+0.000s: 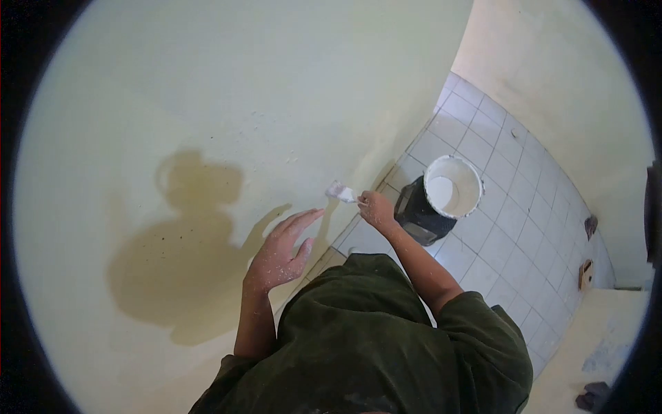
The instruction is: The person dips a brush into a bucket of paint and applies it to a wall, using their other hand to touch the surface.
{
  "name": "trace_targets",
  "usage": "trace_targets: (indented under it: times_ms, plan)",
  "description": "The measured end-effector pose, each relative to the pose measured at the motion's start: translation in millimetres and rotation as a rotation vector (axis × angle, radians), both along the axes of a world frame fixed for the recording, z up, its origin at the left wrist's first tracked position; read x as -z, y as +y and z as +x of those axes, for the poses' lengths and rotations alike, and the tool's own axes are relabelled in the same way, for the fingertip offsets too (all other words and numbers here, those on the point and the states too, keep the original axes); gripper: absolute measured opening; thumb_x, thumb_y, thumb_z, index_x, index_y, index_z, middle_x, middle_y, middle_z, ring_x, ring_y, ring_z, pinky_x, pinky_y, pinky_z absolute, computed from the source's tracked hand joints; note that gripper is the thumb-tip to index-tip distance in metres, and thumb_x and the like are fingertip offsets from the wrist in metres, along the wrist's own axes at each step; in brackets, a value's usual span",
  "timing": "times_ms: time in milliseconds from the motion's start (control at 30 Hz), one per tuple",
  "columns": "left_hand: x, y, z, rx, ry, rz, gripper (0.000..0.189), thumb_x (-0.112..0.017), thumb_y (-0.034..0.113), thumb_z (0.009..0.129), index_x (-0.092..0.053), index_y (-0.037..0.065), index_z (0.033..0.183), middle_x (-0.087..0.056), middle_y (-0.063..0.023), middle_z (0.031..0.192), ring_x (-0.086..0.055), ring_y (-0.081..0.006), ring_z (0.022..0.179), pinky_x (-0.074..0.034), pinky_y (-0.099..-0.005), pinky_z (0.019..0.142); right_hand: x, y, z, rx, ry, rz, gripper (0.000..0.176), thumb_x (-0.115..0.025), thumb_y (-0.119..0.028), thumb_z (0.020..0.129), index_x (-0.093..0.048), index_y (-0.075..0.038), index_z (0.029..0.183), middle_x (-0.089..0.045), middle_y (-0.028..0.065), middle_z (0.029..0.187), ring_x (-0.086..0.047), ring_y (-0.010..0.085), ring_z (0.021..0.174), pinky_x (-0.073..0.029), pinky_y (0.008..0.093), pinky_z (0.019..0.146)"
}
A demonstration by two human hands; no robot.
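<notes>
My right hand [377, 210] is closed round the handle of a small flat tool [339, 192] with a wide, white-smeared head. I cannot tell whether it is a paintbrush or a scraper. Its head points left, toward the pale yellow-green wall [331, 90]. Just left of the tool, my left hand [279, 252] is held up by the wall with its fingers stretched out and nothing in it. White specks dot both hands. Beside my right hand, on the floor, stands a dark bucket [414, 207] with a white-coated rim and white material inside.
White tiles [510, 214] cover the floor along the wall's foot. Pale flecks [292, 159] mark the wall above my hands, and my shadow falls on its left part. Near the far right wall lie a small brown box [586, 275] and dark crumpled things [593, 397].
</notes>
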State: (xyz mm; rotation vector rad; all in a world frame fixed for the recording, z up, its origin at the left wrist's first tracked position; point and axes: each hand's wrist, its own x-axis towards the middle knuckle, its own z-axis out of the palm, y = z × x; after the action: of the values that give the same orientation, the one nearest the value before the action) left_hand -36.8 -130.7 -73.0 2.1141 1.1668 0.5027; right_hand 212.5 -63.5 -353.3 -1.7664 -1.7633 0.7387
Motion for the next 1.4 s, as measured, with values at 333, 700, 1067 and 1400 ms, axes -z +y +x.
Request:
trace_targets:
  times_ms: [333,700,1067,1400]
  plan:
    - [28,-17,5,-0.099,-0.014,-0.035,0.055,-0.058,0.006,0.092,-0.052,0.006,0.146,-0.057,-0.0202,0.144,-0.052,-0.0376,0.135,-0.038,-0.045,0.117,-54,9,-1,-0.034,0.037,0.071,0.022,-0.078,-0.021,0.079,-0.074,-0.008,0.097,-0.072,0.0197,0.088,-0.07,0.0409,0.088,-0.055,0.0494,0.078]
    - [22,-96,-13,-0.15,-0.076,-0.034,0.055,-0.058,0.007,0.092,-0.052,0.008,0.147,-0.056,-0.0199,0.145,-0.051,-0.0373,0.136,-0.038,-0.0451,0.117,-207,-14,-34,-0.062,0.147,0.23,0.025,-0.081,-0.019,0.079,-0.076,-0.005,0.099,-0.072,0.0191,0.078,-0.071,0.0338,0.075,-0.055,0.0436,0.071]
    - [30,-186,-24,-0.233,-0.173,-0.04,0.052,-0.059,0.008,0.095,-0.052,0.007,0.146,-0.057,-0.0197,0.144,-0.053,-0.0374,0.136,-0.04,-0.0439,0.116,-323,-45,-77,0.019,0.454,0.626,0.015,-0.075,-0.012,0.094,-0.073,0.002,0.096,-0.055,0.0084,0.063,-0.047,0.0131,0.058,-0.04,0.0305,0.053]
    - [36,-217,-25,-0.376,-0.215,0.006,0.071,-0.059,0.001,0.088,-0.036,0.001,0.155,-0.039,-0.0213,0.159,-0.036,-0.0376,0.15,-0.027,-0.0446,0.124,-80,-60,-89,0.017,0.147,0.302,0.014,-0.071,-0.016,0.089,-0.072,-0.004,0.095,-0.068,0.0242,0.08,-0.069,0.0433,0.077,-0.053,0.0502,0.066]
